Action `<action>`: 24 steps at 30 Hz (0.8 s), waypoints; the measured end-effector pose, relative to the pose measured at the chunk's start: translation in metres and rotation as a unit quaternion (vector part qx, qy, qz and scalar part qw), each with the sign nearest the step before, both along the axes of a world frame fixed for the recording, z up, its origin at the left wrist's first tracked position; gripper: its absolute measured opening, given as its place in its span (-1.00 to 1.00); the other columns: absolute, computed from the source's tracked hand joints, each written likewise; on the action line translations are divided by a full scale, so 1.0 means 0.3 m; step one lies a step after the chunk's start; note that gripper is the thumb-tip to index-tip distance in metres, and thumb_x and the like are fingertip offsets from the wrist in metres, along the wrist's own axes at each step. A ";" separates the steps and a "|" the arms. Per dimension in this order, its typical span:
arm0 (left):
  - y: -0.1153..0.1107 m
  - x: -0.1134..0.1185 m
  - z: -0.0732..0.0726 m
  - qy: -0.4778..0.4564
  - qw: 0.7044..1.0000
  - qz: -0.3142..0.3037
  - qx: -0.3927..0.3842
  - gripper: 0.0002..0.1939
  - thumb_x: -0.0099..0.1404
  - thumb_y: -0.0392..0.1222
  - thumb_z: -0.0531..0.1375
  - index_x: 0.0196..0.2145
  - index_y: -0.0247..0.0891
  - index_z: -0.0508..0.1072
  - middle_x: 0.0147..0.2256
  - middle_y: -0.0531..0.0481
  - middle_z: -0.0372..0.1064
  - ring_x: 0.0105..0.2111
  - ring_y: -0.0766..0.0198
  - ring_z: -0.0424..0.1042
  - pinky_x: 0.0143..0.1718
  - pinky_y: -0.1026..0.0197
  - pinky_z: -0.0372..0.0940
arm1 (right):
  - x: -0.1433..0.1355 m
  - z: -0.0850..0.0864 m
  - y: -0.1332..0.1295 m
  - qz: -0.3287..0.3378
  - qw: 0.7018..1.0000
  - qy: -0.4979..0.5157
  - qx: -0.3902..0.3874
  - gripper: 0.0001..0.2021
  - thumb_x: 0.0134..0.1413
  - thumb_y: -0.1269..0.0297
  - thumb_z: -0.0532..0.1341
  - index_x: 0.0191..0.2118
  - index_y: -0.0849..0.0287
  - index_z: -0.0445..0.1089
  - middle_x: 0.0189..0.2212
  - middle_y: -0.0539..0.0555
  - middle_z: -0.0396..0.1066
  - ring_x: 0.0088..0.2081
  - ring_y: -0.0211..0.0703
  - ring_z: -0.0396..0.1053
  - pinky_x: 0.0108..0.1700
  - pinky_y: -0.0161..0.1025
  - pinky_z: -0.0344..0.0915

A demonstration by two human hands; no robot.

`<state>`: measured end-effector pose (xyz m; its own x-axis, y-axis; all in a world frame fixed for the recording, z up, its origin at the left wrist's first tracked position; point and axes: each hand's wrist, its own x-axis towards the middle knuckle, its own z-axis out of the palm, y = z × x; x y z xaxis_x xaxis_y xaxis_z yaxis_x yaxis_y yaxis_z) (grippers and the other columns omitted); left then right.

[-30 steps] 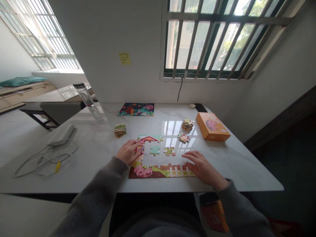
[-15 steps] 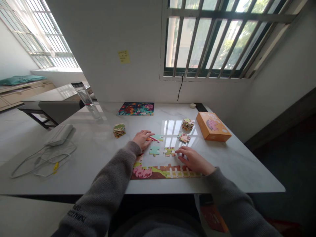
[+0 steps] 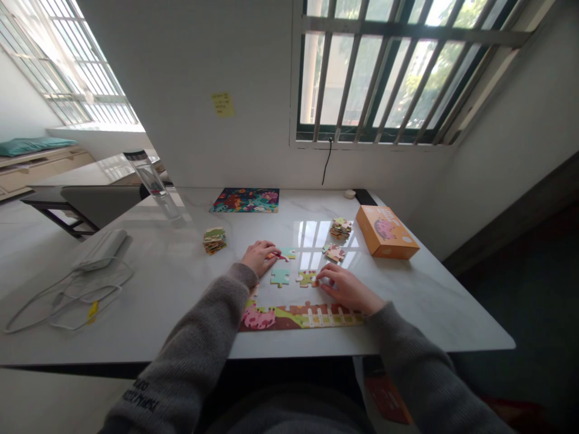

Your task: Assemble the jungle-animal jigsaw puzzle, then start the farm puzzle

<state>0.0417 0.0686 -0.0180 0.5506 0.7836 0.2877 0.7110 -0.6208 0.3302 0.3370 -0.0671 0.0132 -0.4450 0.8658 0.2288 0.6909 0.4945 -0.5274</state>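
Note:
My left hand (image 3: 261,258) is closed, its fingertips on a puzzle piece with a red and white stripe (image 3: 281,257) at the left side of the layout. Beside it lies a light green puzzle piece (image 3: 280,277), flat on the table. My right hand (image 3: 344,287) has its thumb and fingers drawn together at the right edge of a yellow-green puzzle piece (image 3: 306,278). Nearer to me, a joined strip of puzzle pieces (image 3: 294,317) shows a pink spotted animal and a white fence. A few loose puzzle pieces (image 3: 335,252) lie beyond my right hand.
Stacks of puzzle pieces stand at the left (image 3: 214,240) and at the right (image 3: 341,228). An orange box (image 3: 388,231) sits at the right. A dark printed picture sheet (image 3: 245,200) lies at the back. Leftward are a clear bottle (image 3: 148,175) and a white device (image 3: 105,248) with cables.
My right hand's fingers have closed in on the edge of the yellow-green piece. My left hand stays at the striped piece. The whole view has shifted slightly.

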 end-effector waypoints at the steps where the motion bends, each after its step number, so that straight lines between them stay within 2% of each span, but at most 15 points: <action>1: -0.001 0.002 -0.001 0.001 1.000 0.006 0.002 -0.75 0.37 -0.09 0.16 -0.07 -0.07 0.57 0.00 -0.06 0.41 0.02 0.02 0.31 0.08 -0.06 0.23 | -0.001 -0.004 -0.001 -0.004 1.000 0.003 0.001 -0.82 0.21 0.39 0.17 -0.12 0.13 0.48 -0.12 0.12 0.38 -0.30 -0.21 0.39 -0.16 -0.22 0.41; 7: -0.006 0.008 -0.003 0.001 1.000 0.026 0.008 -0.77 0.36 -0.08 0.18 -0.10 -0.07 0.57 -0.01 -0.05 0.42 0.02 0.03 0.32 0.06 -0.04 0.23 | 0.002 -0.022 0.006 -0.041 0.998 0.046 -0.004 -0.80 0.23 0.36 0.14 -0.08 0.15 0.46 -0.17 0.10 0.38 -0.37 -0.24 0.37 -0.23 -0.23 0.39; 12: -0.005 0.006 -0.007 -0.009 1.000 0.023 0.015 -0.78 0.36 -0.08 0.17 -0.11 -0.10 0.57 -0.04 -0.06 0.43 0.00 0.03 0.33 0.06 -0.03 0.24 | 0.068 -0.010 0.064 -0.072 0.993 0.090 0.014 -0.78 0.24 0.33 0.12 -0.06 0.14 0.43 -0.12 0.12 0.37 -0.32 -0.22 0.38 -0.26 -0.23 0.39; 17: 0.000 0.002 -0.013 -0.017 1.000 0.017 0.017 -0.77 0.36 -0.07 0.17 -0.12 -0.11 0.57 -0.05 -0.06 0.43 -0.01 0.04 0.33 0.06 -0.03 0.25 | 0.137 -0.005 0.146 -0.129 0.989 0.013 0.067 -0.80 0.25 0.30 0.16 -0.05 0.13 0.44 -0.07 0.15 0.36 -0.25 -0.16 0.39 -0.14 -0.18 0.37; 21: 0.004 -0.002 -0.019 -0.019 1.000 0.017 0.015 -0.76 0.36 -0.07 0.16 -0.12 -0.11 0.57 -0.05 -0.07 0.42 -0.01 0.03 0.33 0.06 -0.04 0.25 | 0.148 -0.020 0.196 -0.189 0.979 -0.051 0.065 -0.81 0.26 0.21 0.18 -0.10 0.16 0.43 -0.08 0.17 0.34 -0.23 -0.11 0.40 -0.15 -0.18 0.34; 24: 0.007 -0.004 -0.023 -0.026 0.999 0.014 0.016 -0.77 0.36 -0.07 0.16 -0.12 -0.12 0.56 -0.05 -0.07 0.42 -0.01 0.03 0.32 0.07 -0.04 0.24 | 0.151 -0.040 0.220 -0.205 0.974 -0.082 0.061 -0.81 0.21 0.21 0.24 -0.12 0.19 0.41 -0.13 0.17 0.36 -0.21 -0.08 0.38 -0.15 -0.19 0.32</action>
